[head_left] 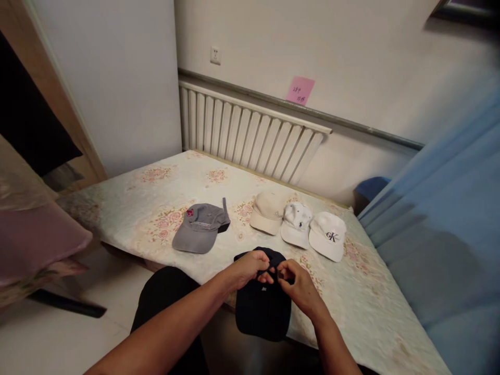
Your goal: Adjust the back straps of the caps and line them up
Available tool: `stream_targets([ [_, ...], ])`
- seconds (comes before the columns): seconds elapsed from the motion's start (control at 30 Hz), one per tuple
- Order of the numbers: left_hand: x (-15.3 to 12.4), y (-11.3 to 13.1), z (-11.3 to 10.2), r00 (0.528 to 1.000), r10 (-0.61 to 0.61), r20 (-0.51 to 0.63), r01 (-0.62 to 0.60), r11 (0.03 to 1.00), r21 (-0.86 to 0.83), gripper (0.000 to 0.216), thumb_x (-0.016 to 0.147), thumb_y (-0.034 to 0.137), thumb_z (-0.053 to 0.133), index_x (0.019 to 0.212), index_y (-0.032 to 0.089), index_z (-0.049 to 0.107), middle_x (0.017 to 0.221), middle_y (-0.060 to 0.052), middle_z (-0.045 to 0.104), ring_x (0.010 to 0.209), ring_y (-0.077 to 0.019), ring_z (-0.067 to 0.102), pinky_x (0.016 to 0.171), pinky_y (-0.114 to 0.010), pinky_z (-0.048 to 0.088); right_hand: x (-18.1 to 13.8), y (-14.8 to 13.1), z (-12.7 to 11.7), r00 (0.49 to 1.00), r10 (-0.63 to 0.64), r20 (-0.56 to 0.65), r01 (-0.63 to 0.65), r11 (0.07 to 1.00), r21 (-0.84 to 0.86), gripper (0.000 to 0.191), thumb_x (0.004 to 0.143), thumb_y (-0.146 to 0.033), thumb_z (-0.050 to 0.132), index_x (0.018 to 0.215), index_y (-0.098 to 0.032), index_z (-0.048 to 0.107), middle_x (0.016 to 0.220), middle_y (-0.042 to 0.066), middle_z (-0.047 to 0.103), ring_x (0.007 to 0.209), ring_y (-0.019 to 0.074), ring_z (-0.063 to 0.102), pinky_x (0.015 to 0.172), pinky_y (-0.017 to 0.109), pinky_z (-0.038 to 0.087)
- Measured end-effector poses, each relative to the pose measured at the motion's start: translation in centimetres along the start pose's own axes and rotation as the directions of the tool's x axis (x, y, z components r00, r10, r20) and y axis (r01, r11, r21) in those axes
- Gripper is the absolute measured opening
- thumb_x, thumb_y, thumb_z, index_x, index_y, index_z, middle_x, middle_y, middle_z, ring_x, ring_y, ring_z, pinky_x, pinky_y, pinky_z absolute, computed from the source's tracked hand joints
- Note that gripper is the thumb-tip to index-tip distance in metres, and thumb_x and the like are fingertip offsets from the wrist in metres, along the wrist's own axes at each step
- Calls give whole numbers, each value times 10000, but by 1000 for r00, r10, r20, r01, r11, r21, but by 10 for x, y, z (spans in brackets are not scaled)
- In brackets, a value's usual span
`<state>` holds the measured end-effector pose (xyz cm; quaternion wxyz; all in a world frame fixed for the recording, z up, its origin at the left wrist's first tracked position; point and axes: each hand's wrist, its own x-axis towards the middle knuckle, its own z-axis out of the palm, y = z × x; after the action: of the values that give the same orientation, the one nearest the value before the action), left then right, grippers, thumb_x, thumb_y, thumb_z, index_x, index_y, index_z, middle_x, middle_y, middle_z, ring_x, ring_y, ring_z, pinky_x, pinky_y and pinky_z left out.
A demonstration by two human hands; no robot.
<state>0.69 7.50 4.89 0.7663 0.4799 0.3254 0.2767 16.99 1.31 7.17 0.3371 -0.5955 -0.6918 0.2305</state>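
Note:
A dark navy cap (262,310) lies at the near edge of the table, its brim toward me and a small light logo on it. My left hand (252,268) is closed, pinching the cap near its upper opening. Opposite it, my right hand (299,286) is also closed, fingertips pinched at the cap's other side. The fingers partly hide the part of the cap between them. Left of my hands sits a grey cap (199,229) with a red patch and a loose strap sticking up. Beyond my right hand are a beige cap (267,212), a white cap (297,225) and another white cap (328,235) with dark letters.
A flower-patterned cloth (219,190) covers the table. Behind it stand a white radiator (250,133) and a wall with a pink note (300,90). A blue curtain (441,229) hangs along the right side. At the left is a pink covered seat (39,239).

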Motion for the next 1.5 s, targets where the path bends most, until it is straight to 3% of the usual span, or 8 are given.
stream_targets([
  [0.13, -1, 2, -1, 999, 13, -35, -10, 996, 83, 117, 631, 217, 550, 714, 160, 490, 570, 46, 546, 376, -27, 371, 415, -190, 236, -1, 4, -6, 998, 21, 57, -27, 994, 110, 193, 638, -100, 499, 778, -216, 563, 775, -6, 552, 668, 145, 516, 624, 268, 419],
  [0.33, 1, -3, -1, 996, -52, -69, 62, 988, 142, 99, 623, 207, 561, 675, 175, 484, 471, 85, 454, 331, -32, 303, 397, -204, 198, -3, 7, -9, 991, 71, 111, -93, 973, 212, 173, 642, -116, 512, 773, -214, 570, 781, -10, 566, 656, 137, 526, 610, 258, 412],
  [0.7, -1, -7, 6, 996, -89, -11, 90, 982, 167, 151, 624, 257, 601, 649, 177, 475, 429, 103, 389, 334, -31, 267, 390, -204, 186, -6, 11, -8, 992, 81, 102, -101, 972, 212, 160, 648, -115, 527, 766, -212, 574, 778, -8, 563, 659, 138, 520, 607, 261, 407],
  [1.0, 1, -13, 7, 995, -91, 27, 86, 985, 147, 195, 635, 326, 618, 687, 169, 515, 453, 104, 401, 343, -31, 274, 395, -204, 221, -6, 7, -7, 995, 22, 93, -34, 991, 133, 175, 668, -108, 519, 790, -211, 591, 811, 4, 543, 679, 143, 502, 632, 271, 410],
  [1.3, 0, -14, 11, 996, -84, 28, 81, 990, 117, 115, 637, 257, 559, 692, 174, 503, 461, 100, 400, 341, -33, 271, 381, -206, 230, -7, 3, -4, 998, -8, 56, 7, 1000, 23, 172, 676, -99, 525, 791, -211, 589, 763, 1, 530, 690, 153, 508, 607, 275, 404],
  [1.5, -1, -14, 9, 995, -94, 34, 90, 988, 124, 106, 631, 237, 548, 706, 164, 534, 472, 95, 406, 344, -34, 267, 380, -207, 234, -8, 6, -5, 995, 3, 96, -15, 992, 124, 176, 696, -118, 527, 827, -208, 603, 777, 5, 544, 692, 149, 526, 598, 268, 417],
])
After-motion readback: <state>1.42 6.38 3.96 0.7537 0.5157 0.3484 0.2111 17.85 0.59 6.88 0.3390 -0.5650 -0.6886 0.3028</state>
